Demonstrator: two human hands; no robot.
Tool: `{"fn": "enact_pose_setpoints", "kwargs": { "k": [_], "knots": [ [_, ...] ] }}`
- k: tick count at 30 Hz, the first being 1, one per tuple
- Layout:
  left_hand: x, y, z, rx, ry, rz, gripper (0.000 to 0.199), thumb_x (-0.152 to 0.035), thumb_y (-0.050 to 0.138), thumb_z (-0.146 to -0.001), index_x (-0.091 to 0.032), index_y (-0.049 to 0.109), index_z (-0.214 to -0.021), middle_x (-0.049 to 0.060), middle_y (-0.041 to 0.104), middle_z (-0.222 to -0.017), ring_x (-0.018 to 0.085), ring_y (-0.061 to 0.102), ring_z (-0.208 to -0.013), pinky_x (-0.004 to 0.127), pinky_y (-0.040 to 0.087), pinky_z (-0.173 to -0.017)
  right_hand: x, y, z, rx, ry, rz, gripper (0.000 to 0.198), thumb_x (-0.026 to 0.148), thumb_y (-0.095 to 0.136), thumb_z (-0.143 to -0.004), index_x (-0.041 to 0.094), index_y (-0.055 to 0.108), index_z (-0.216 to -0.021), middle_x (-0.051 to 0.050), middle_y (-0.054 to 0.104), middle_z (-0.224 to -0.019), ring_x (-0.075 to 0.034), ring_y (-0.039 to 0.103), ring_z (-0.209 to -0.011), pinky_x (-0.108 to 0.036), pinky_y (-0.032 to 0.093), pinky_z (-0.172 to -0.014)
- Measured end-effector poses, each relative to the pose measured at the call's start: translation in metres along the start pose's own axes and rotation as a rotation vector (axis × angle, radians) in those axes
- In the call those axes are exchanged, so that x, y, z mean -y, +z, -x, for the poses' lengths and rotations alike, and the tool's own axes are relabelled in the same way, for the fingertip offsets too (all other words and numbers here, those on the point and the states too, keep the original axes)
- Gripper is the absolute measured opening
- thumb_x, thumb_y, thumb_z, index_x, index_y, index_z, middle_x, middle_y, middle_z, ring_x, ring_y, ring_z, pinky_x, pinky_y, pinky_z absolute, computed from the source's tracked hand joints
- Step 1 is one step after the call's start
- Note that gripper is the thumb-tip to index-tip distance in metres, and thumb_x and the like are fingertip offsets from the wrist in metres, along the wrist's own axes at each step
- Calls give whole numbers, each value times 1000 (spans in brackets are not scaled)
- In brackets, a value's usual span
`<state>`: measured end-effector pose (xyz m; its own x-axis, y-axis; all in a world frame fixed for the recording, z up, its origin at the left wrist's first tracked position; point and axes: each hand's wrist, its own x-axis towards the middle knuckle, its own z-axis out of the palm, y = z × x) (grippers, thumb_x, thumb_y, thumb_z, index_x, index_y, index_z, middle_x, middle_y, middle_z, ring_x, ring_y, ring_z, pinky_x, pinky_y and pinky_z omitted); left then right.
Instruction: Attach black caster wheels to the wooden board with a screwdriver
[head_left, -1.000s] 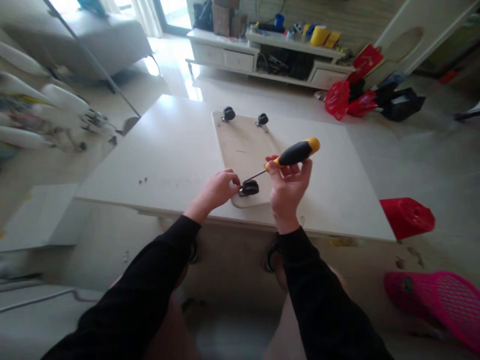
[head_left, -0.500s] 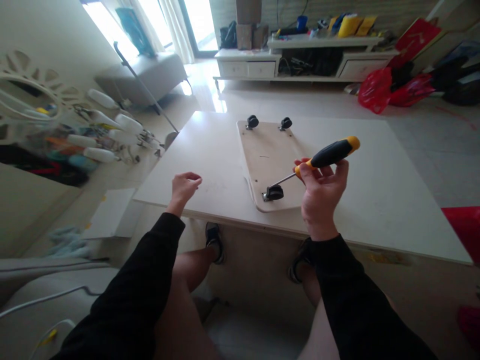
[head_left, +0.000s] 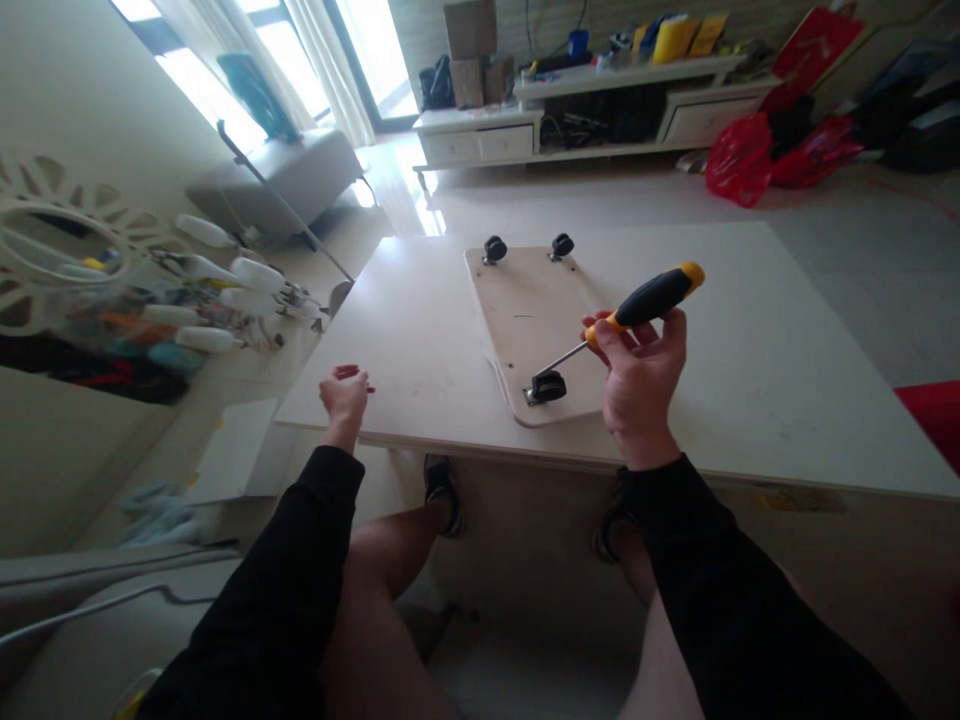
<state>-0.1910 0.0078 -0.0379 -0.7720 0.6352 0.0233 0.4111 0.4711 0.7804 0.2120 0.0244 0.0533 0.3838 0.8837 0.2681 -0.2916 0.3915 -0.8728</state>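
Observation:
My right hand [head_left: 643,385] grips a yellow-and-black screwdriver [head_left: 652,300] near the front of its handle. The slanted shaft runs down to the near caster [head_left: 547,387], its tip at the mounting plate. That caster sits on a pale board [head_left: 525,325], where two more black casters, one at the far left [head_left: 494,249] and one at the far right [head_left: 561,246], also stand. My right hand covers the board's near right corner. My left hand [head_left: 345,392] is closed with curled fingers above the white table [head_left: 420,340], left of the board; what its fingers hold, if anything, is too small to name.
Beyond the table stands a white TV cabinet [head_left: 480,145] with boxes and clutter. Red plastic bags [head_left: 739,165] lie on the floor at the far right. On the left are a grey bench [head_left: 277,180], a pole [head_left: 281,200] and a white box [head_left: 236,450].
My left hand has drawn back to the left, away from the board. My right hand keeps the screwdriver at the near caster. The view has shifted slightly.

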Motion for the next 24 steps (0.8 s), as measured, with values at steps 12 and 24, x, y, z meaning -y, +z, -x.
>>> {"fn": "enact_pose_setpoints", "kwargs": {
  "k": [12, 24],
  "knots": [
    [-115, 40, 166, 678, 521, 342, 44, -28, 79, -81, -19, 68, -122, 8, 71, -120, 2, 52, -53, 18, 47, -49, 3, -25, -12, -84, -119, 149, 40, 25, 79, -78, 28, 51, -106, 5, 64, -98, -12, 75, -75, -30, 65, -68],
    [-121, 71, 177, 770, 674, 158, 57, -16, 85, -73, -23, 68, -128, 1, 64, -108, 2, 49, -52, 19, 41, -47, -13, -11, 1, 59, -52, 212, 35, 21, 77, -82, 29, 51, -105, 5, 63, -97, -11, 69, -81, -31, 63, -76]
  ]
}}
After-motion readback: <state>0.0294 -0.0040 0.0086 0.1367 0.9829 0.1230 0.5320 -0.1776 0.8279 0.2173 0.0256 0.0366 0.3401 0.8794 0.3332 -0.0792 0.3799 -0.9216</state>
